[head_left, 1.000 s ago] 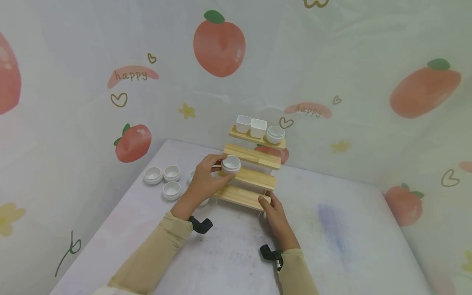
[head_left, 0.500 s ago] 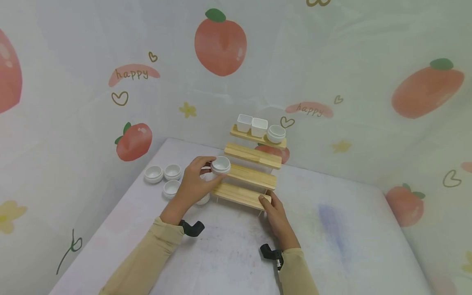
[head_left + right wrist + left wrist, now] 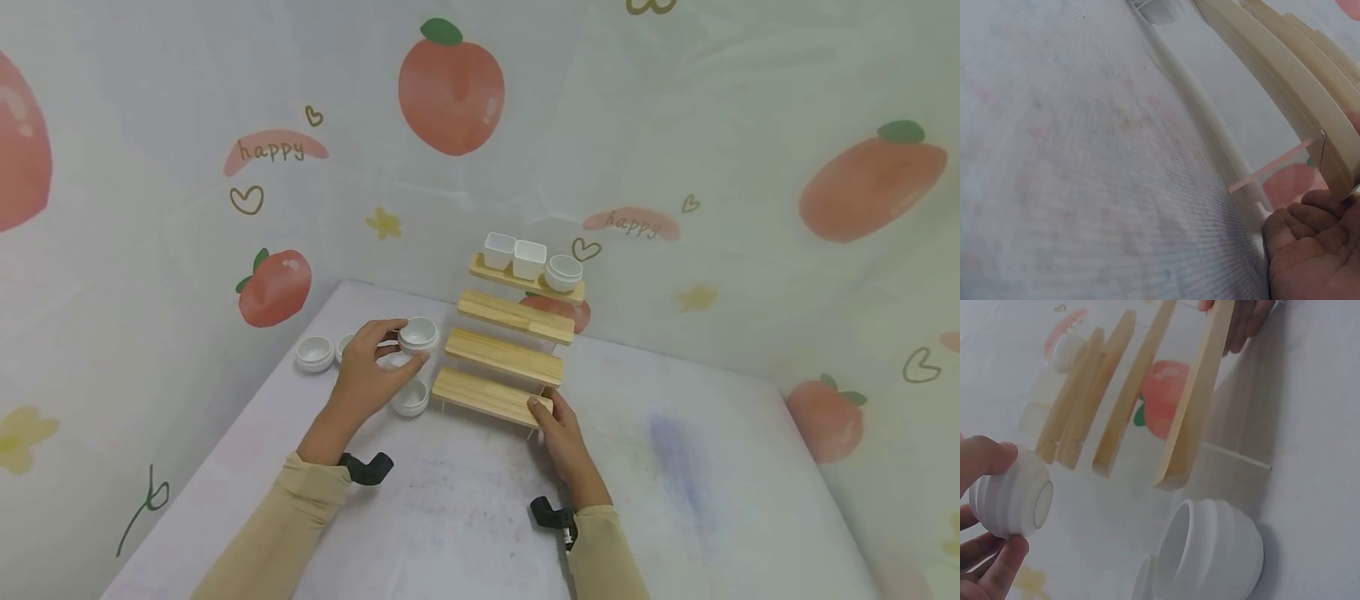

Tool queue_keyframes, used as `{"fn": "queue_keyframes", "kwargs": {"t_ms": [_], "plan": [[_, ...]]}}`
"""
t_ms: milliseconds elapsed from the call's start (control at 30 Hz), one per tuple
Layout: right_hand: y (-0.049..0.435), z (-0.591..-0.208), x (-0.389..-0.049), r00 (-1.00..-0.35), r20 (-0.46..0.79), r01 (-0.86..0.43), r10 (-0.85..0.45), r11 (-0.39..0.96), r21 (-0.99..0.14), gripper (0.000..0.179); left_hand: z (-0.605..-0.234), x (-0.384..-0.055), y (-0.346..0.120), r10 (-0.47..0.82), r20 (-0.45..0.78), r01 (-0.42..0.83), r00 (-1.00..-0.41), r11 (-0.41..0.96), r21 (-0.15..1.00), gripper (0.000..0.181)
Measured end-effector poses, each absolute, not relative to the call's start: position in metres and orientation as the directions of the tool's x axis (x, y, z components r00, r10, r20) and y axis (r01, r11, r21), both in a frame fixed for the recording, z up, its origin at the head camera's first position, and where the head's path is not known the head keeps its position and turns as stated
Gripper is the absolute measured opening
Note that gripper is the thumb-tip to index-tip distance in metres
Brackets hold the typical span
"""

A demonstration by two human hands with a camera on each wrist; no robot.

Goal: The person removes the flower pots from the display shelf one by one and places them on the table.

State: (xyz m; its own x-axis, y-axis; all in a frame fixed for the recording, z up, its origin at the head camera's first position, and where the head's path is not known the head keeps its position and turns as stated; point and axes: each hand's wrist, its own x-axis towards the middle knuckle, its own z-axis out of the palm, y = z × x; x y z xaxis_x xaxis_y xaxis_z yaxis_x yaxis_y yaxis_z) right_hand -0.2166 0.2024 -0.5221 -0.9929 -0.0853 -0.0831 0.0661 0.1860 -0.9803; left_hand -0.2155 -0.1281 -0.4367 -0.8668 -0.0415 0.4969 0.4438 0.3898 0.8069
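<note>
White glazed-looking and round, a small ribbed bowl (image 3: 417,335) sits upright in the head view between the thumb and fingers of the left hand (image 3: 363,375), which grip it by its sides, its mouth facing up. It is held just left of a pale wooden four-step display stand (image 3: 504,357), near the left end of the second plank from the bottom and apart from it. Beneath and beside this hand, white round bowls (image 3: 410,400) rest on the whitish bench (image 3: 465,517), some partly hidden by the hand. At the lowest plank's right end, the right hand (image 3: 561,437) grasps the stand, thumb on top. Two white square cups (image 3: 529,262) and a white round pot (image 3: 564,273) stand on the top plank. Right of the stand, the bench, marked with a violet smudge (image 3: 675,454), stretches to its edge against the fruit-printed backdrop (image 3: 735,108). From the left wrist, the held bowl shows its base, with fingers on opposite sides of its wall; a gap separates it from the plank ends, and a standing bowl lies close below the lowest plank's end. From the right wrist, the right fingers curl under the plank's end, near a clear support strip (image 3: 1277,164), with the bench surface spreading alongside.
</note>
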Motion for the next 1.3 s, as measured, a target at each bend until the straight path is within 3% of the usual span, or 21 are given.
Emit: {"fn": "queue_keyframes", "kwargs": {"t_ms": [1300], "plan": [[0.203, -0.525, -0.218, -0.994, -0.084, 0.07, -0.076, 0.169, -0.983, 0.072, -0.457, -0.192, -0.183, -0.193, 0.516, 0.387, -0.834, 0.461, 0.799, 0.058]]}}
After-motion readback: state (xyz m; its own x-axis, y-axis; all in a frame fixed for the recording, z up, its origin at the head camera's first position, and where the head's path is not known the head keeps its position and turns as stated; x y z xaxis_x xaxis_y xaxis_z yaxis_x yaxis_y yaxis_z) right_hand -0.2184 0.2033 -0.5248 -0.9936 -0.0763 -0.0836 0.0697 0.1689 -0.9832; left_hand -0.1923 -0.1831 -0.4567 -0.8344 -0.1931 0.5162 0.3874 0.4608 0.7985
